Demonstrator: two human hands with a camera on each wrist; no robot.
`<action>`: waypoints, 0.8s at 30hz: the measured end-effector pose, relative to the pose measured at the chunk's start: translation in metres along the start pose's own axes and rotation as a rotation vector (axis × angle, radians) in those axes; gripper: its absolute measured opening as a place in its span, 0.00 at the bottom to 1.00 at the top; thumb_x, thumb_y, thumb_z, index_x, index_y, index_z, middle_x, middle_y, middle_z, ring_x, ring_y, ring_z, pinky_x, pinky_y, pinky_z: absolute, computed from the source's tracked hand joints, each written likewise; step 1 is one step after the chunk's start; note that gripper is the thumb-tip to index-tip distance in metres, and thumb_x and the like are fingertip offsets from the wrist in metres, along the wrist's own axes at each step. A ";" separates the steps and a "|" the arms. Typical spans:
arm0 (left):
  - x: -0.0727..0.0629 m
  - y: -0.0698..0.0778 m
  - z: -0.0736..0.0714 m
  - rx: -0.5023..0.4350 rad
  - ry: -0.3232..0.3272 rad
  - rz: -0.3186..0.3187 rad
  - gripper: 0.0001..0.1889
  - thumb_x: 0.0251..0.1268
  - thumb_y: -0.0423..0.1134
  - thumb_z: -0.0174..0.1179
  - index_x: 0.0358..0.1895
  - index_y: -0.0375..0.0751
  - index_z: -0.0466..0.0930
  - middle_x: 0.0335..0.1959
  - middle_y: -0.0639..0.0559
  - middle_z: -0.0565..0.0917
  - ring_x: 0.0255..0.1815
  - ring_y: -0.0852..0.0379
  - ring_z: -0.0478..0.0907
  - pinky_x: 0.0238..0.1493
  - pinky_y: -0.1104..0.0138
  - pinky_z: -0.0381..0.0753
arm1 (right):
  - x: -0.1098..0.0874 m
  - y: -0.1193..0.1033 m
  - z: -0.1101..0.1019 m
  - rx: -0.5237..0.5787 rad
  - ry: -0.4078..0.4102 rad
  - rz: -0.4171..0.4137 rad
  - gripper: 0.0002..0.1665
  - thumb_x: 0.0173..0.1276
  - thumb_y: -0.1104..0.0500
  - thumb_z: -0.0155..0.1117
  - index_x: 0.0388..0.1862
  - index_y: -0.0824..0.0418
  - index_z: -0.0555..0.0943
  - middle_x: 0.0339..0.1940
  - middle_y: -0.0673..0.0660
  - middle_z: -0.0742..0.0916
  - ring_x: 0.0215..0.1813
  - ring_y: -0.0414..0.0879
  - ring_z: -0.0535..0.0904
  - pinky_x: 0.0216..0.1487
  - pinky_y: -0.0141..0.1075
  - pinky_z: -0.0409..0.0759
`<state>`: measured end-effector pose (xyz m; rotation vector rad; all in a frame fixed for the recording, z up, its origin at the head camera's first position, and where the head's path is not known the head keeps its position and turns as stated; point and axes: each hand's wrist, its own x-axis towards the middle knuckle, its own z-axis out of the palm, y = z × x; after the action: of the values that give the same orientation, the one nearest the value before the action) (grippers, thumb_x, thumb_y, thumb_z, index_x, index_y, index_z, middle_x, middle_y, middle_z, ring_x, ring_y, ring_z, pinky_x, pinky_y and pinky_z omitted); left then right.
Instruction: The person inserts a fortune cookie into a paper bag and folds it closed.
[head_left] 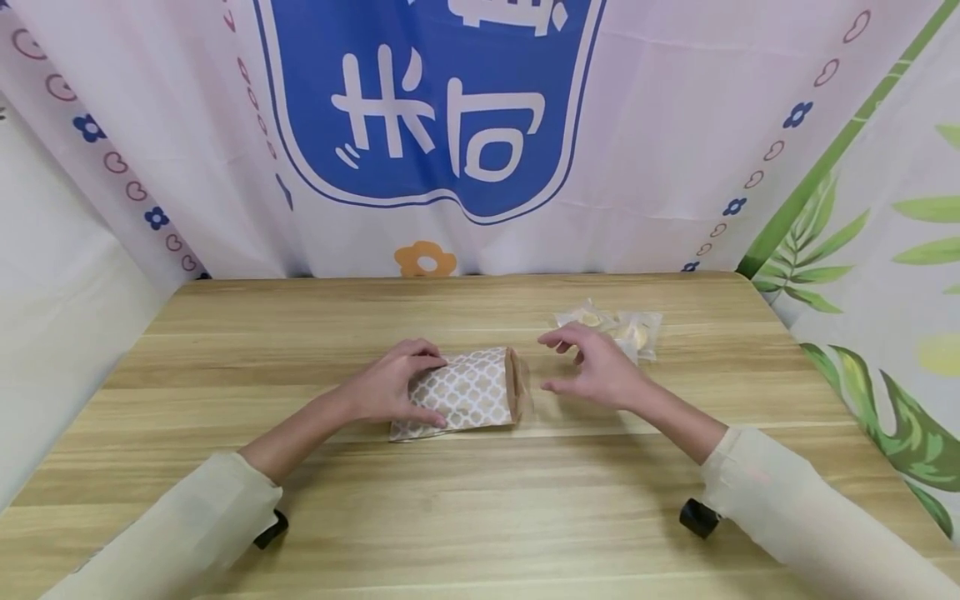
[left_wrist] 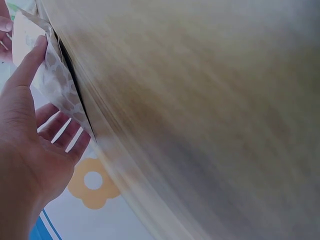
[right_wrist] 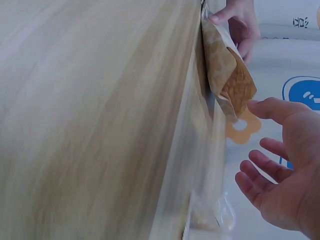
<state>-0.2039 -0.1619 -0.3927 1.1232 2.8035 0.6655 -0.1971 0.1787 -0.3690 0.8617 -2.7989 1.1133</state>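
A patterned paper bag [head_left: 472, 390], brown with a white lattice print, lies on its side on the table. My left hand [head_left: 393, 383] grips its closed end, thumb on the near side and fingers toward the far side. The mouth faces right, showing a brown inside [right_wrist: 241, 84], and a bit of clear plastic [head_left: 527, 392] shows at the opening. Just right of that mouth, my right hand [head_left: 596, 367] hangs with thumb and fingers spread and nothing between them. Small clear packets [head_left: 637, 332] with pale round pieces lie behind the right hand, which partly hides them.
The wooden table [head_left: 480, 517] reaches back to a hanging printed cloth [head_left: 675, 150] with a blue emblem. A leaf-patterned cloth [head_left: 885, 350] hangs along the right side. Dark bands [head_left: 699, 517] sit under the sleeves.
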 end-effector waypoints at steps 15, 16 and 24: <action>0.000 -0.001 0.002 -0.011 0.005 0.006 0.45 0.47 0.59 0.81 0.63 0.29 0.80 0.61 0.40 0.78 0.64 0.42 0.74 0.68 0.48 0.76 | -0.013 0.034 -0.032 -0.038 0.097 -0.055 0.23 0.62 0.70 0.76 0.56 0.72 0.83 0.53 0.67 0.87 0.54 0.64 0.82 0.48 0.57 0.84; 0.000 -0.001 0.002 -0.011 0.006 0.008 0.45 0.47 0.59 0.81 0.63 0.29 0.80 0.61 0.40 0.78 0.64 0.42 0.74 0.68 0.48 0.76 | -0.013 0.036 -0.033 -0.041 0.097 -0.052 0.23 0.62 0.70 0.76 0.56 0.72 0.83 0.53 0.67 0.87 0.54 0.64 0.82 0.49 0.58 0.84; 0.001 -0.002 0.002 -0.013 0.006 0.009 0.45 0.47 0.59 0.81 0.64 0.29 0.80 0.61 0.40 0.78 0.64 0.42 0.74 0.68 0.48 0.76 | -0.017 0.044 -0.042 -0.098 0.054 -0.039 0.25 0.63 0.69 0.75 0.59 0.72 0.82 0.55 0.68 0.86 0.56 0.64 0.82 0.54 0.59 0.84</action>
<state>-0.2058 -0.1621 -0.3950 1.1343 2.7967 0.6882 -0.2121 0.2398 -0.3689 0.8597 -2.7544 0.9695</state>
